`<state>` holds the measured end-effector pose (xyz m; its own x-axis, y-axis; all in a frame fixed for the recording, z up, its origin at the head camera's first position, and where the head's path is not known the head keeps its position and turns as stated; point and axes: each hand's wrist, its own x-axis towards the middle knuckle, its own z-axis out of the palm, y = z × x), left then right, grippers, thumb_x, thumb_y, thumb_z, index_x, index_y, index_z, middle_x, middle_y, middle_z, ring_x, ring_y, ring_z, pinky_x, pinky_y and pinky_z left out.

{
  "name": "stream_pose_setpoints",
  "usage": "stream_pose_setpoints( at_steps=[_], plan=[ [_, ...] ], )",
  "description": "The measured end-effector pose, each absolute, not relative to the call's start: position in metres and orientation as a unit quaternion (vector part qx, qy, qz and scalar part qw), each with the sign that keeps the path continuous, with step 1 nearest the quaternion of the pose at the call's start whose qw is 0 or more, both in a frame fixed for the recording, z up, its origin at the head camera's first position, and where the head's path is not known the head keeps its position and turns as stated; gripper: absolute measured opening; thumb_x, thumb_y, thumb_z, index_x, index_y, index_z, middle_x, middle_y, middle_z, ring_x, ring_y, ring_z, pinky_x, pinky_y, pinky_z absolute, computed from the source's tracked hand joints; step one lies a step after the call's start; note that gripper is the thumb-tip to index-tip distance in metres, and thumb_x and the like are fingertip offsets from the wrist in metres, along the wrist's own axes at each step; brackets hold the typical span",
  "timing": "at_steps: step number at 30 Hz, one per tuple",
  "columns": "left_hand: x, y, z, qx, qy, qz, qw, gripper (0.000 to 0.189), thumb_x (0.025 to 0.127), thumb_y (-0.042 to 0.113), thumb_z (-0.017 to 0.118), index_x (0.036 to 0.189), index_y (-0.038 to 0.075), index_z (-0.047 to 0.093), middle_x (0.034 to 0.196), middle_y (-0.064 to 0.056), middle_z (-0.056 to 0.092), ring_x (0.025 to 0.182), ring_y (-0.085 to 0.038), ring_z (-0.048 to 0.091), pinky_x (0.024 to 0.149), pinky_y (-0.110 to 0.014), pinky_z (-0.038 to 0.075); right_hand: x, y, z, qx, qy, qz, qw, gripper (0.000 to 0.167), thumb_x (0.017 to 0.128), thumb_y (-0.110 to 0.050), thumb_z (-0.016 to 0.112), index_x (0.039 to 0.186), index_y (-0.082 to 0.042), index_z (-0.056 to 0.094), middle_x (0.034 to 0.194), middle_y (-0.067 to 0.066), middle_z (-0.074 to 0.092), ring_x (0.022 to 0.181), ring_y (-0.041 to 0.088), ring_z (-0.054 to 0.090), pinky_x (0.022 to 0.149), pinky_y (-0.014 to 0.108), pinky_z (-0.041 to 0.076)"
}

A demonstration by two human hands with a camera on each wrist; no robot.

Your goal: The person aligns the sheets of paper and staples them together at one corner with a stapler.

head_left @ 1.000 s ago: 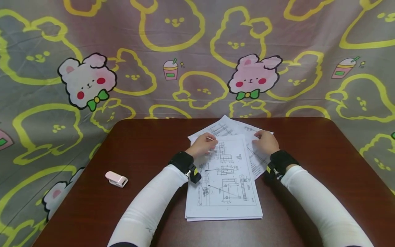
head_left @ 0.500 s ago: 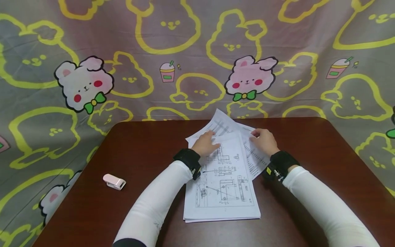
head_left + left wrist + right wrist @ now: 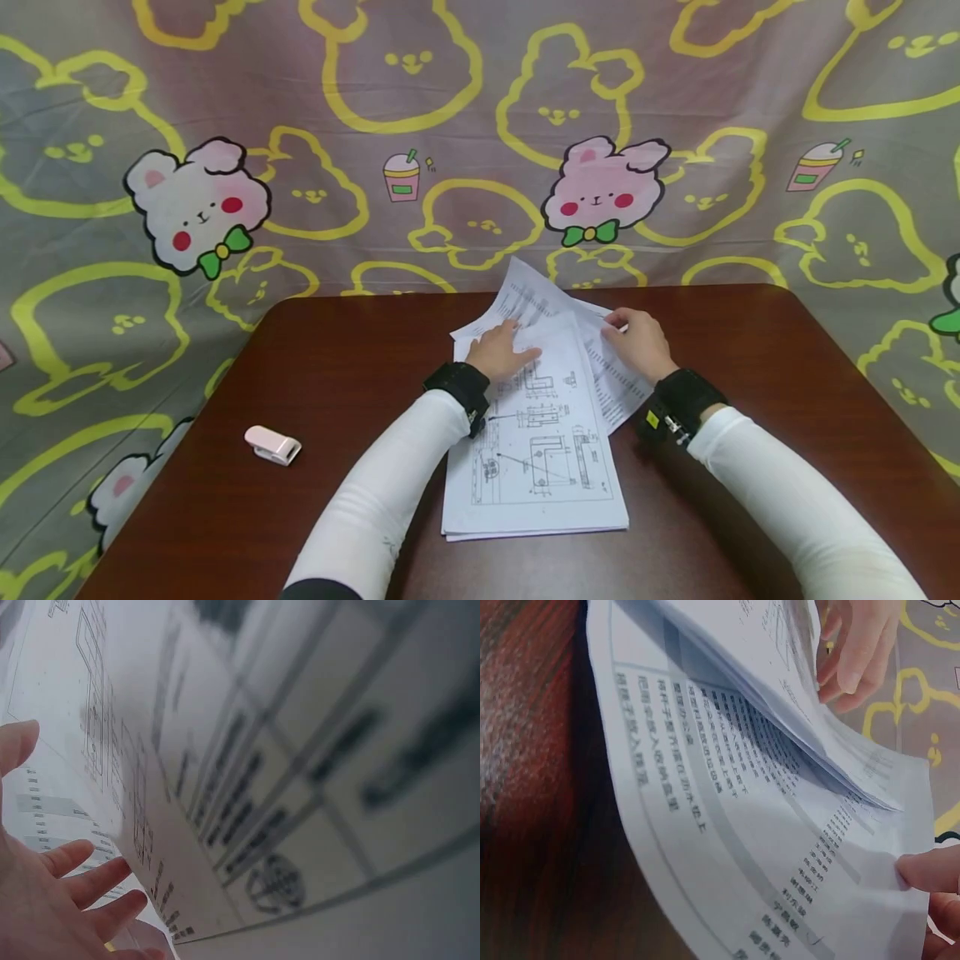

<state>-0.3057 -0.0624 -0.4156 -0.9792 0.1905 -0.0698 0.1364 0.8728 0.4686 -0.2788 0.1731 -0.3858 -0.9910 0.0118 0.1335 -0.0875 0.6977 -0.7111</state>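
Observation:
A stack of paper sheets lies before me, with a technical drawing [image 3: 542,467] on top. Printed text sheets [image 3: 618,396] stick out at an angle from under it, their far corner tipped up past the table's back edge. My left hand [image 3: 501,353] lies over the drawing's upper left part, fingers spread. In the left wrist view the drawing [image 3: 127,750] stands bowed beside those fingers. My right hand [image 3: 641,343] pinches the right edge of a text sheet, thumb on top. That text sheet [image 3: 727,832] curves upward in the right wrist view, below the drawing's raised edge.
A small pale pink stapler [image 3: 272,445] lies on the left of the dark brown table [image 3: 360,350]. Behind the table hangs a cloth [image 3: 465,100] printed with cartoon animals.
My left hand's fingers have spread from a more curled pose. The text sheet's far corner has swung left and up, and my right hand has moved slightly left with its edge.

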Motion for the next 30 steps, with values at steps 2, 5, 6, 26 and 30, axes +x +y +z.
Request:
stream_pose_setpoints(
  at_steps=[2,5,6,26,30],
  plan=[
    [-0.306,-0.063,-0.416,0.083,0.967,0.235,0.059,0.078,0.092,0.053,0.058,0.150,0.008,0.031,0.147,-0.014,0.043,0.135,-0.031,0.039,0.111,-0.051,0.022,-0.279,0.172,-0.385,0.022,-0.917,0.390,0.076,0.021,0.098,-0.016,0.055,0.110,-0.001,0.064,0.097,0.016,0.061,0.083,0.030,0.055,0.071,0.037,0.039],
    [-0.307,-0.063,-0.418,0.083,0.967,0.234,0.061,0.079,0.092,0.054,0.057,0.150,0.008,0.031,0.146,-0.014,0.044,0.134,-0.031,0.039,0.111,-0.051,0.023,-0.279,0.170,-0.382,0.023,-0.913,0.397,0.094,0.020,0.098,-0.014,0.055,0.109,0.000,0.065,0.096,0.017,0.061,0.082,0.030,0.055,0.069,0.037,0.040],
    [-0.307,-0.064,-0.419,0.083,0.967,0.234,0.061,0.078,0.092,0.054,0.057,0.150,0.008,0.032,0.146,-0.014,0.044,0.134,-0.031,0.040,0.111,-0.052,0.023,-0.279,0.169,-0.381,0.024,-0.912,0.398,0.099,0.020,0.098,-0.013,0.055,0.108,0.000,0.065,0.096,0.017,0.061,0.082,0.031,0.055,0.070,0.037,0.040],
    [-0.302,-0.066,-0.414,0.085,0.965,0.237,0.069,0.074,0.094,0.051,0.057,0.147,0.006,0.033,0.143,-0.015,0.046,0.131,-0.030,0.043,0.111,-0.052,0.024,-0.276,0.196,-0.357,0.017,-0.894,0.406,0.189,0.022,0.099,-0.012,0.054,0.110,0.005,0.062,0.107,0.022,0.059,0.092,0.036,0.053,0.086,0.047,0.043],
    [-0.302,-0.066,-0.413,0.092,0.967,0.229,0.066,0.072,0.094,0.050,0.058,0.145,0.005,0.035,0.139,-0.015,0.050,0.127,-0.029,0.047,0.109,-0.052,0.026,-0.273,0.208,-0.352,0.013,-0.893,0.406,0.192,0.023,0.099,-0.012,0.053,0.111,0.006,0.062,0.107,0.024,0.060,0.091,0.036,0.053,0.083,0.046,0.043]
  ],
)
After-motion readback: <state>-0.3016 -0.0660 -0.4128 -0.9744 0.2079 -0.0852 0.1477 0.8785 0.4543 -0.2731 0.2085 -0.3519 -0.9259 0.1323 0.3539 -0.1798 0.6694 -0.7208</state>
